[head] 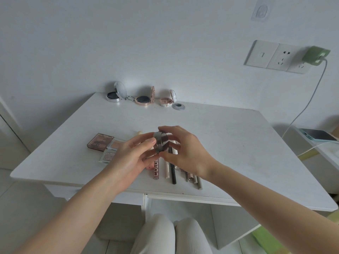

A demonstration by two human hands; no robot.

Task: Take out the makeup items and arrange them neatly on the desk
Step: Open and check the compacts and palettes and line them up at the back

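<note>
Both hands, left (131,154) and right (185,153), gripping round metallic compact (161,144), above white desk (229,136)

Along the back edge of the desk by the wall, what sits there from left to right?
Silver open compact → small key ring → rose-gold open compact → small floral open compact → grey round disc.

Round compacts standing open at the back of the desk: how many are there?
3, in a row along the far edge: a silver compact on the left, a rose-gold compact in the middle, a small pale compact on the right. Both hands hold another round case, apparently closed.
</note>
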